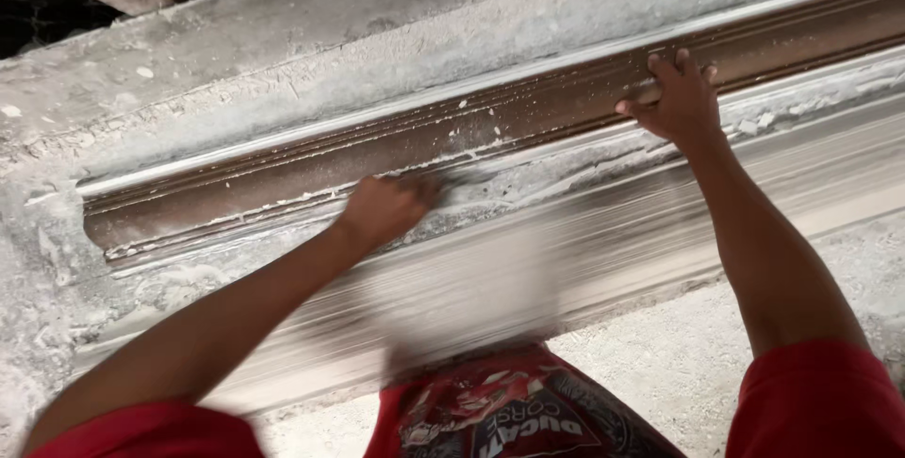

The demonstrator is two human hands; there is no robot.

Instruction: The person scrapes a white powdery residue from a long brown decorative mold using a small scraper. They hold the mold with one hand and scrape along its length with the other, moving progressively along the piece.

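A long brown moulding strip (283, 180) smeared with white plaster runs slantwise along a rough grey concrete surface (311, 34). My left hand (382, 208) is closed in a fist against the strip's lower edge. It grips a small dark tool (445, 181), too blurred to tell what kind. My right hand (679, 95) lies farther right on the strip, fingers spread and pressing flat on it, holding nothing. Both my sleeves are red.
Below the strip runs a pale smooth plaster band (613, 222), streaked by motion blur. A blurred whitish patch (471, 298) hangs in front of it. Crumbly plaster bits (754, 123) cling along the strip's lower edge. A red printed shirt (509, 411) shows at the bottom.
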